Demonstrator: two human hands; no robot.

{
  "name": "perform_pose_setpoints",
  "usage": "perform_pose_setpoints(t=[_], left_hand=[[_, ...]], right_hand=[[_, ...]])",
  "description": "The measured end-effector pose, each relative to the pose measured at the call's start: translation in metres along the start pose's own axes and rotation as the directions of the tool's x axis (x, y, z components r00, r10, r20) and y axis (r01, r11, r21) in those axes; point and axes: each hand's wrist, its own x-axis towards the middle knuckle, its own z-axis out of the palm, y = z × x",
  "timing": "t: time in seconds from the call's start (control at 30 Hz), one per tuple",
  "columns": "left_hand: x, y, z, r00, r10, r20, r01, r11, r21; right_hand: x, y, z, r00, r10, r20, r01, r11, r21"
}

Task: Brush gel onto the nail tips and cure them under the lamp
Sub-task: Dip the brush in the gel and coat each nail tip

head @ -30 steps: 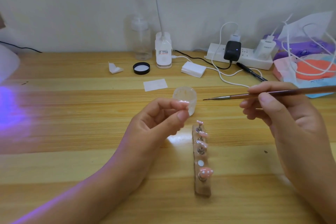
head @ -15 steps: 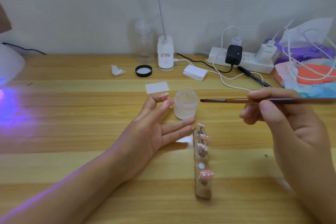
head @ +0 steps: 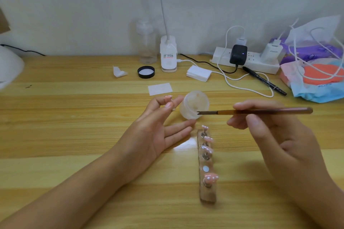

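Left hand: your left hand (head: 154, 132) lies palm up. Thumb and forefinger pinch one pink nail tip (head: 168, 97), and the other fingers are stretched out loose toward the gel jar (head: 193, 102).
Right hand: your right hand (head: 275, 135) holds the gel brush (head: 223, 112) like a pen, fingers closed round the handle and the bristles level at the jar's near wall.
Nail tip, where: it is held up off the wooden table (head: 74, 117), just left of the jar. Four more tips (head: 210, 178) stand on posts along the wooden holder strip (head: 207, 194), which has one bare magnet (head: 205, 168) (probably this tip's seat).
Handling: I'd expect the tip to be very light, thin and springy, with a slick curved face that can shoot out of a tight pinch. Take it by its side edges or its underside and keep the top face clear for the gel.
Brush: the bristles look soft, so load lightly. A heavy drop would likely run to the tip's edges and onto your fingers.
Jar: it stands open and looks small and light, so a careless dip could tip it.
Lamp: the white dome at the table's left edge (head: 8, 69) is likely the curing lamp, well apart from the tip.
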Motion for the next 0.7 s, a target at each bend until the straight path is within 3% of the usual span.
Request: perform_pose_setpoints(t=[0.1,0.17,0.43,0.57,0.7], left_hand=[[-0.0006,-0.0007,0.0002,1.0,0.009,0.013,-0.009,0.999,0.031],[-0.0008,-0.0013,0.0005,1.0,0.013,0.014,-0.013,0.999,0.044],[-0.0014,-0.0027,0.0008,0.999,0.025,0.039,-0.028,0.996,0.089],[-0.0009,-0.0027,0.0017,0.999,0.022,0.032,-0.025,0.996,0.089],[-0.0001,-0.0029,0.001,1.0,0.026,0.017,-0.027,0.996,0.081]], right_hand=[[0.0013,-0.0003,-0.0007,0.991,0.025,-0.129,-0.005,0.987,0.16],[0.0029,-0.0007,-0.0034,0.985,0.025,-0.17,0.004,0.986,0.169],[-0.0016,0.0035,0.0002,0.985,-0.115,0.126,0.145,0.957,-0.253],[-0.0009,0.0047,0.0027,0.974,-0.08,0.212,0.145,0.94,-0.31],[-0.0001,0.0055,0.0037,0.98,0.053,0.19,-0.018,0.983,-0.181]])
